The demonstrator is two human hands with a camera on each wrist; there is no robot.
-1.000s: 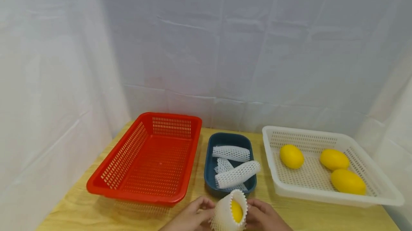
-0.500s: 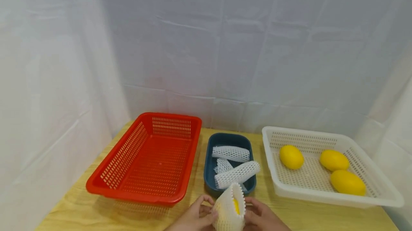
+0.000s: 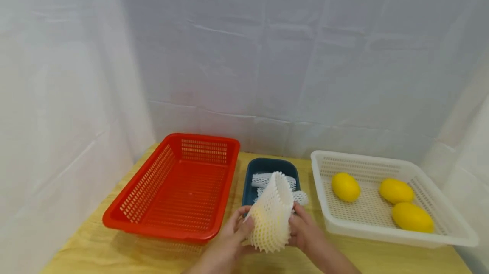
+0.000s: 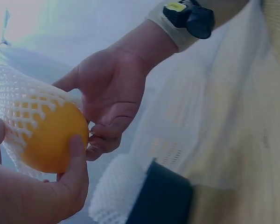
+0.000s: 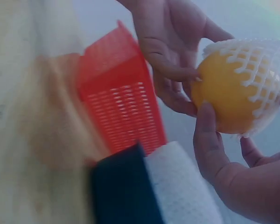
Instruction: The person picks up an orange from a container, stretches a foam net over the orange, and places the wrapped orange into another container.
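A white foam net sleeve (image 3: 269, 219) covers a yellow oval fruit, its wide upper mouth standing empty and tilted over the dark blue bin. The wrist views show the fruit's bare lower end (image 4: 58, 140) bulging out of the serrated rim. My left hand (image 3: 237, 233) grips the left side, with thumb on the net and a fingertip on the bare fruit. From the right, my right hand (image 3: 305, 231) holds the sleeve and fruit, its fingers at the lower end. In the right wrist view, fingertips of both hands meet near the bare fruit (image 5: 228, 93).
The dark blue bin (image 3: 248, 176) behind the hands contains several foam sleeves (image 3: 259, 179), partly hidden by the held one. At left stands a red basket (image 3: 227, 185); at right, a white basket (image 3: 324, 206) with three yellow fruits (image 3: 412, 217).
Both hands have raised the fruit and sleeve forward, in front of the bin. The sleeve's mouth now points up, and the yellow fruit no longer shows through it in the head view.
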